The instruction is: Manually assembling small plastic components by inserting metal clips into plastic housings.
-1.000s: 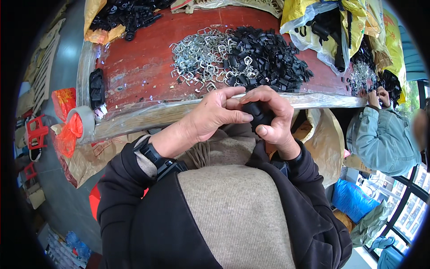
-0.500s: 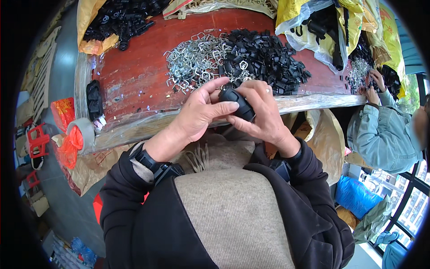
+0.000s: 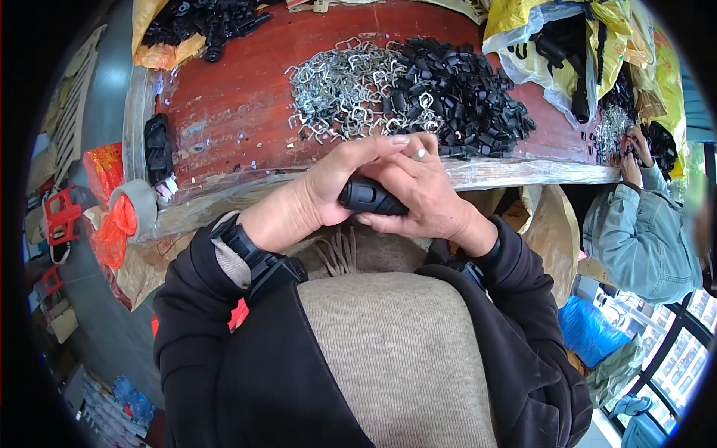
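Observation:
Between my two hands, just off the table's near edge, is a black plastic part with a rounded body and a recessed slot (image 3: 369,196). My right hand (image 3: 426,187) is closed round it from the right, its thumb along the near side. My left hand (image 3: 328,179) presses against the part's left end, and its fingers reach over the right hand's knuckles. The fingers cover the part's far side. Just beyond lie a heap of bent silver metal clips (image 3: 336,86) and, touching it, a heap of small black plastic pieces (image 3: 478,104).
The red tabletop (image 3: 231,112) has a wooden edge. A black molded part (image 3: 157,149) lies at its left, near a roll of tape (image 3: 138,209). Bags of black parts (image 3: 202,26) stand at the back. At right a co-worker's hands (image 3: 635,157) handle small pieces.
The black part has turned from upright to lying more sideways and come slightly nearer to me. My left fingers now lie over the right hand. The view has shifted a little.

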